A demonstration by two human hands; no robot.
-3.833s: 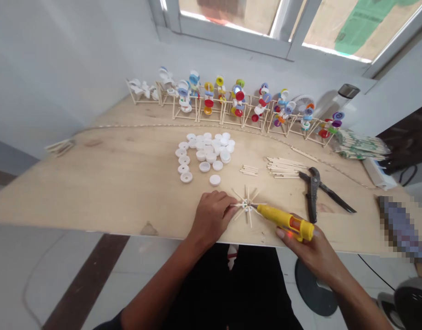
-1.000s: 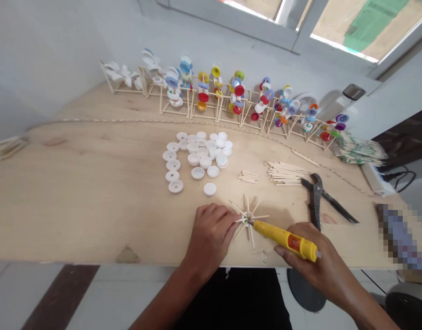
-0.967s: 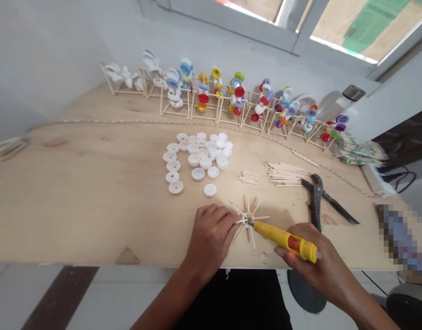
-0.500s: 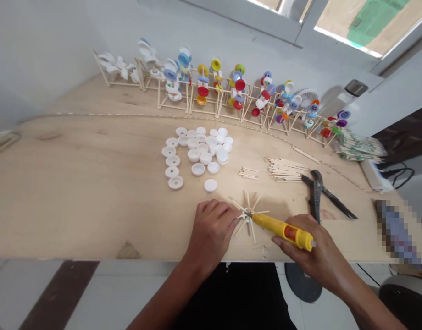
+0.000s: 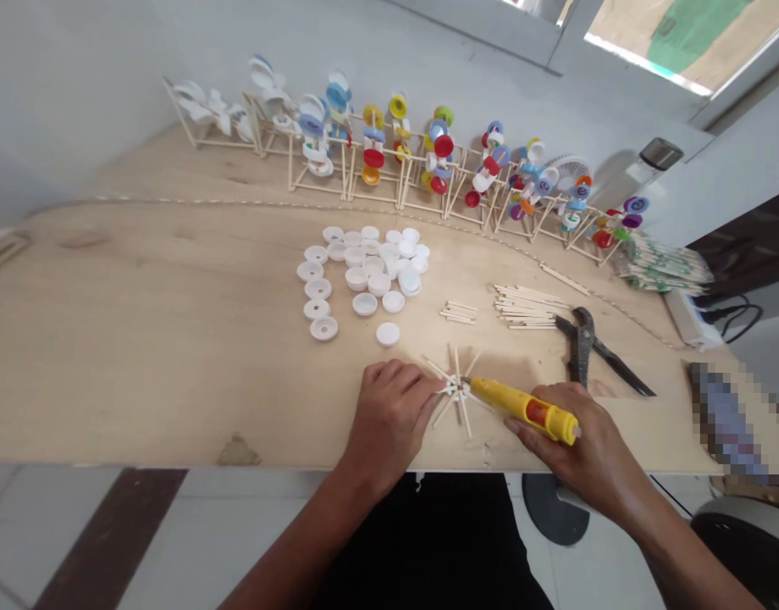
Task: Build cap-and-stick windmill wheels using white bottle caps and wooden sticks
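Note:
A small star of wooden sticks (image 5: 456,390) lies on the plywood table (image 5: 141,339) near its front edge. My left hand (image 5: 393,415) is curled, its fingertips pinching the star's left side and holding it down. My right hand (image 5: 586,449) grips a yellow glue gun (image 5: 522,408), whose tip touches the hub of the star. A single white bottle cap (image 5: 388,334) lies just beyond my left hand.
A cluster of white caps (image 5: 364,271) lies mid-table. Loose sticks (image 5: 529,307) and a smaller bundle (image 5: 458,313) lie to the right, with black pliers (image 5: 583,343) beside them. A row of stick-and-cap models (image 5: 428,161) lines the back wall. A power strip (image 5: 691,320) sits far right.
The view has tilted downward slightly. Both hands stay on the stick star, with the glue gun's tip kept at its hub and shifted only a little.

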